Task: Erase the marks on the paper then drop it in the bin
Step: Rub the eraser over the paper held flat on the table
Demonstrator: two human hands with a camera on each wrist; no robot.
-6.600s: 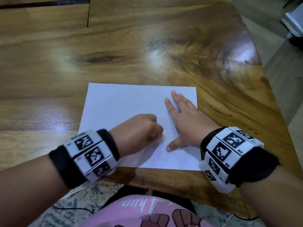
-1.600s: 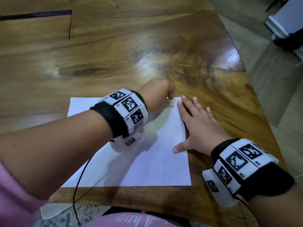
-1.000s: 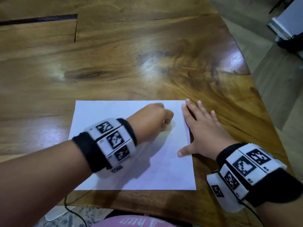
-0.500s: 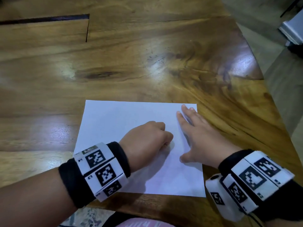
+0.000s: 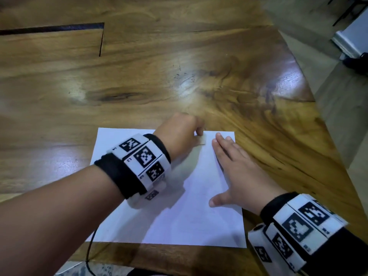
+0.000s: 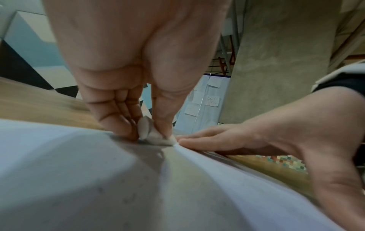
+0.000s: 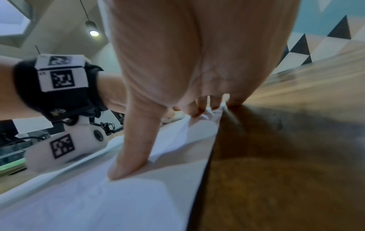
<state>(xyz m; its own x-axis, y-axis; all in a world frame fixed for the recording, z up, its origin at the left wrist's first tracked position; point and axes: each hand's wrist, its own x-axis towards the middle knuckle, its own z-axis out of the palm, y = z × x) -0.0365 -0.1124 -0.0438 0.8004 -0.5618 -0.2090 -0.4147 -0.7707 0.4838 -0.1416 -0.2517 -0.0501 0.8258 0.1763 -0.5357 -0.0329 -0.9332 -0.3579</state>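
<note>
A white sheet of paper [image 5: 179,216] lies flat near the front edge of the wooden table [image 5: 139,76]. My left hand [image 5: 180,134] is at the sheet's far edge, pinching a small white eraser [image 6: 147,131] between thumb and curled fingers and pressing it on the paper [image 6: 79,156]. My right hand [image 5: 237,176] lies flat with straight fingers on the sheet's right edge, holding it down; its thumb [image 7: 130,164] presses the paper [image 7: 98,203]. Only faint grey traces show on the sheet. No bin is in view.
The table's right edge curves away to a tiled floor [image 5: 338,116] at the right. A black cable [image 5: 89,253] hangs off the table's front edge below my left forearm. A dark seam [image 5: 49,28] runs across the tabletop at the far left.
My left hand has moved with the eraser from the middle of the sheet up to its far edge. My right hand stays flat on the right edge.
</note>
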